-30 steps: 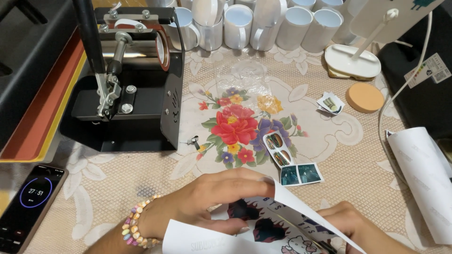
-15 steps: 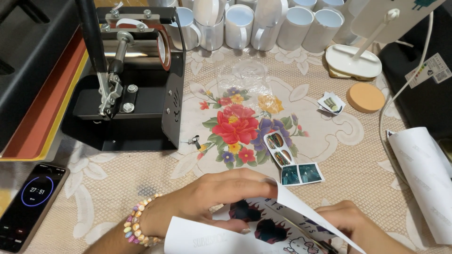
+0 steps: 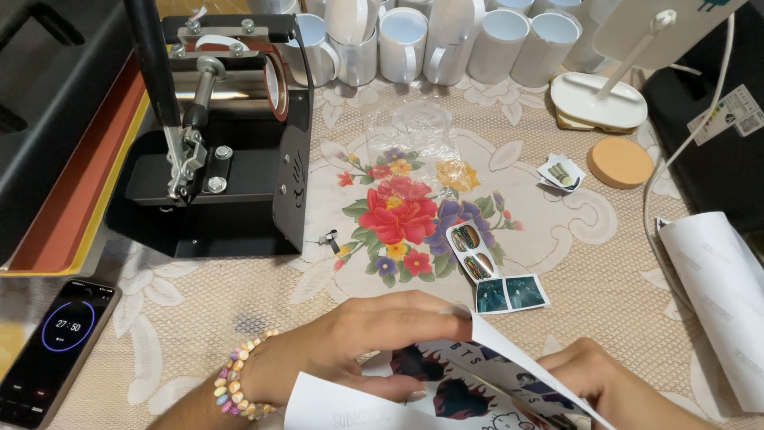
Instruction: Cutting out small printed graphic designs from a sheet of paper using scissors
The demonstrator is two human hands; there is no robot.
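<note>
The printed sheet (image 3: 477, 382) is held at the near edge of the table (image 3: 605, 239): the left hand (image 3: 358, 342) pinches its raised corner closed, and the right hand (image 3: 617, 382) is closed on its lower part. The thin paper could be creased or torn if it is pulled unevenly. Just beyond, small photo cut-outs (image 3: 509, 293) lie loose and could be swept away by a sleeve. A clear plastic bag (image 3: 410, 139) lies on the flower pattern, and a white paper roll (image 3: 716, 295) is at the right.

floral tablecloth (image 3: 605, 239) — press (image 3: 215, 159), mugs (image 3: 402, 40), phone (image 3: 56, 350)
</note>
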